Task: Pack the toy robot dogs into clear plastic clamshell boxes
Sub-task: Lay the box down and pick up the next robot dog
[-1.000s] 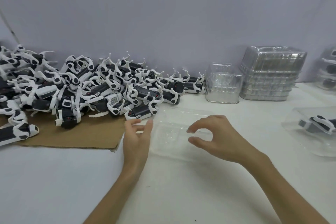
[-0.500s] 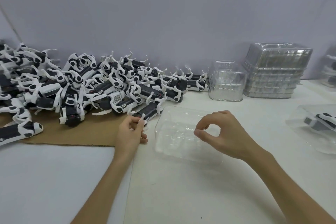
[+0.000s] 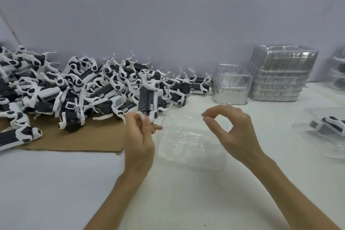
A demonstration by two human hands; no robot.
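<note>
An open clear clamshell box [image 3: 188, 145] lies on the white table in front of me. My right hand [image 3: 233, 130] hovers over its right side, with thumb and forefinger pinched on the edge of the raised clear lid. My left hand [image 3: 139, 136] is just left of the box and pinches a white leg of a black and white toy robot dog [image 3: 148, 99]. That dog stands tilted up at the near edge of the pile of robot dogs [image 3: 74, 89].
The pile lies on a brown cardboard sheet [image 3: 78, 140] at the left. Two stacks of empty clamshells [image 3: 231, 87] [image 3: 280, 74] stand at the back right. A closed box with a dog inside [image 3: 326, 132] lies at the right; more packed boxes [image 3: 338, 73] sit at the far right edge.
My left hand went from the box's left edge to the pile, took a dog by a leg and raised it. My right hand closed thumb and forefinger over the box.
</note>
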